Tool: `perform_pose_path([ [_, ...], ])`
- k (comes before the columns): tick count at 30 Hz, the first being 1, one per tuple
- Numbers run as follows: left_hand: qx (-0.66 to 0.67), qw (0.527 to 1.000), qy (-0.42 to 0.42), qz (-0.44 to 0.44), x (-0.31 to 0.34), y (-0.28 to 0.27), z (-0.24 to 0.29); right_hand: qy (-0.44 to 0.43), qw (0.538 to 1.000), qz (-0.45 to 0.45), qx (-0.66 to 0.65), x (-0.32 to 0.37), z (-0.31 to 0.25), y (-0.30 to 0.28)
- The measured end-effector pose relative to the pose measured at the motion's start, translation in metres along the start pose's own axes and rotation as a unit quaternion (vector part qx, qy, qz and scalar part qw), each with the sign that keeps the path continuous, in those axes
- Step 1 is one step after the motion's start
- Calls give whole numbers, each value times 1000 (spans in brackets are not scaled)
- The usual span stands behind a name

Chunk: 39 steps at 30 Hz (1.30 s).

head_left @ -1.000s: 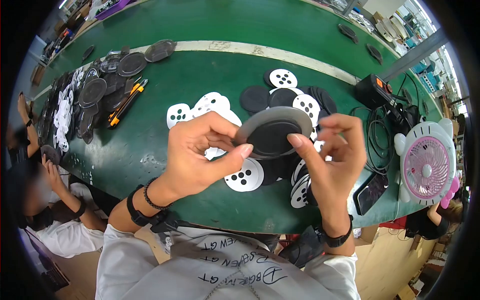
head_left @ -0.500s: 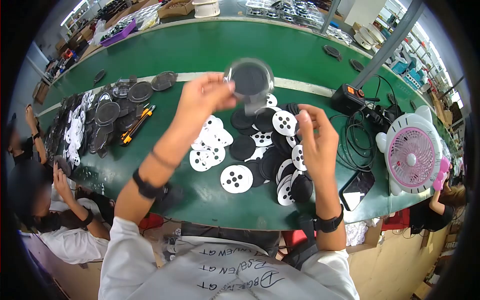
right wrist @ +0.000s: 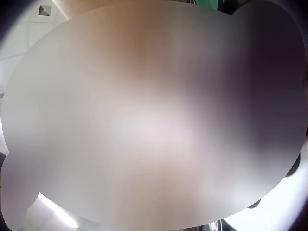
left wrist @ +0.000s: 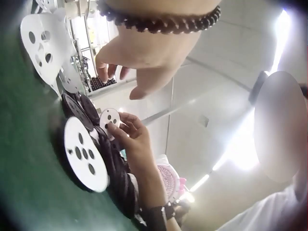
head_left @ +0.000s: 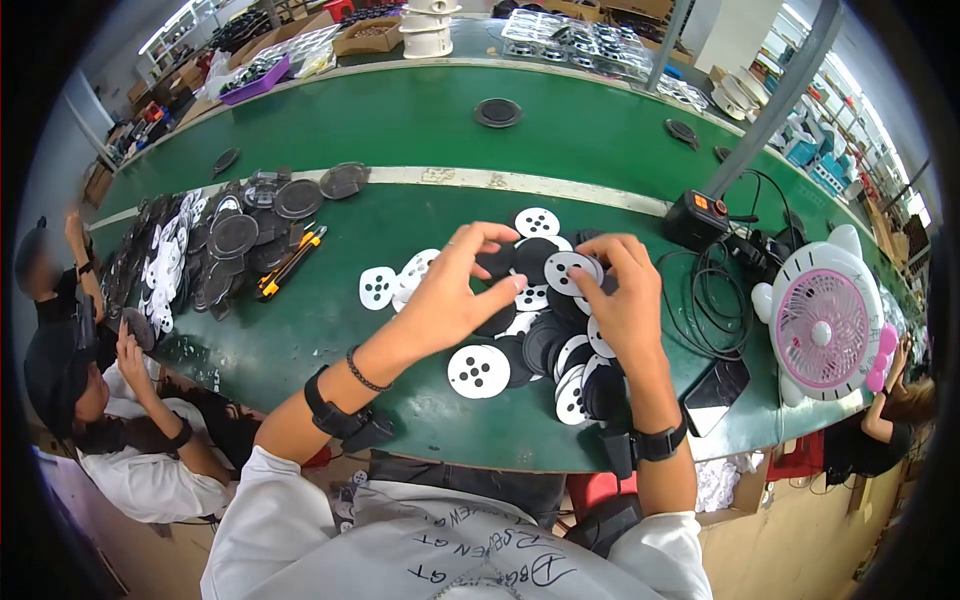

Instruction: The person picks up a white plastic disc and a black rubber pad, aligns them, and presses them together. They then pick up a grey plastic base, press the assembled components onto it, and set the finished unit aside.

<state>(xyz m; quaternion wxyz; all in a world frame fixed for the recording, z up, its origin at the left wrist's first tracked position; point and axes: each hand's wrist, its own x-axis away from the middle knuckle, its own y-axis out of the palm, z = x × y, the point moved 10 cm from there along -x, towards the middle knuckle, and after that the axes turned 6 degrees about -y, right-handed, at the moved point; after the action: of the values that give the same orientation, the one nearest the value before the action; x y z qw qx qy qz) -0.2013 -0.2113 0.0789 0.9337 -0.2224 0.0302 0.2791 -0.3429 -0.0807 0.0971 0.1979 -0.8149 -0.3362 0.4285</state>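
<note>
My right hand (head_left: 630, 300) pinches a round white disc with black holes (head_left: 563, 272) between thumb and fingers, over the pile. The left wrist view also shows this white disc (left wrist: 110, 115), its face turned toward the camera. My left hand (head_left: 445, 292) hovers at the pile's left side, thumb and fingers spread apart, holding nothing. Beneath both hands lie black discs (head_left: 545, 340) mixed with more white holed discs (head_left: 478, 371). Farther off, on the green strip beyond the pale line, sits a dark disc in a clear rim (head_left: 498, 112). A large blur covers most of the right wrist view.
At the left is a heap of dark clear-rimmed discs (head_left: 233, 236) beside orange cutters (head_left: 292, 262). To the right are a black box (head_left: 695, 220), coiled cable (head_left: 700, 300), a phone (head_left: 717, 395) and a pink-and-white fan (head_left: 822, 318). Another person (head_left: 75, 390) sits at left.
The clear-rimmed dark disc left my left hand and now lies on the far green strip. My left hand came back toward the pile. The right hand now pinches a white holed disc.
</note>
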Motion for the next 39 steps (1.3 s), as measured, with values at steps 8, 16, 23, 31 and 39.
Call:
perform_pose_path([
  [8, 77, 997, -24, -9, 18, 3, -25, -47, 979, 83, 183, 3, -11, -23],
  [16, 289, 956, -27, -34, 31, 15, -7, 115, 934, 18, -338, 18, -43, 18],
  [23, 244, 968, -17, -52, 31, 9, -5, 195, 905, -35, -376, 28, -36, 30],
  [31, 257, 959, -85, -79, 35, 9, -1, 227, 827, -102, -503, 32, -33, 53],
  [39, 282, 951, -64, -114, 32, 12, -1, 229, 806, -124, -531, 33, -36, 55],
])
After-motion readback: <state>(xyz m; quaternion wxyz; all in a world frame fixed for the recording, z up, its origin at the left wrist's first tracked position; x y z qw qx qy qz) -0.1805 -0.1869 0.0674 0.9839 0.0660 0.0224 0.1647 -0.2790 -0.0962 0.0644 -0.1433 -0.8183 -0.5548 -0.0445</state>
